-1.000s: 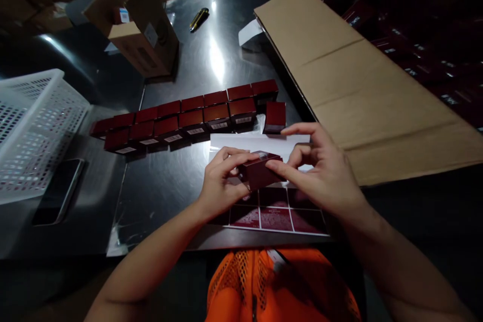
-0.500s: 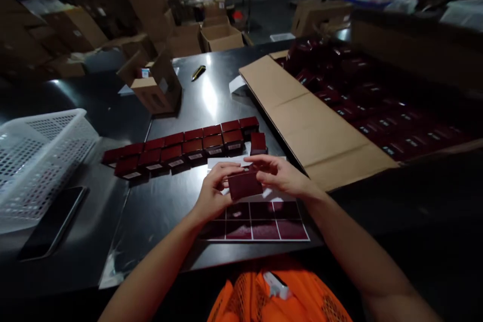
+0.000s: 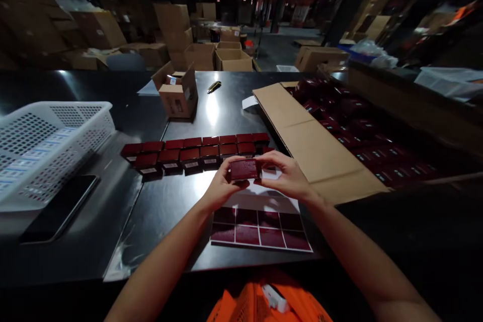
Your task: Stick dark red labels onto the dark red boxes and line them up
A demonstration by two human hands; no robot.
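A small dark red box is held up in front of me between both hands, over the table. My left hand closes on its left end, thumb below and fingers at the top. At the other end, my right hand pinches it between thumb and fingers. Beneath lies a white sheet with rows of dark red rectangular labels. Just behind my hands, two rows of similar dark red boxes stand on the metal table, several with small white labels facing me.
At right, a large open carton holds many dark red boxes. On the left are a white perforated basket and a phone. A small open carton and a yellow-black cutter sit farther back.
My view has tilted up, so more background shows. The dark red box has been raised slightly and turned between my hands, and my right fingers now grip its right end.
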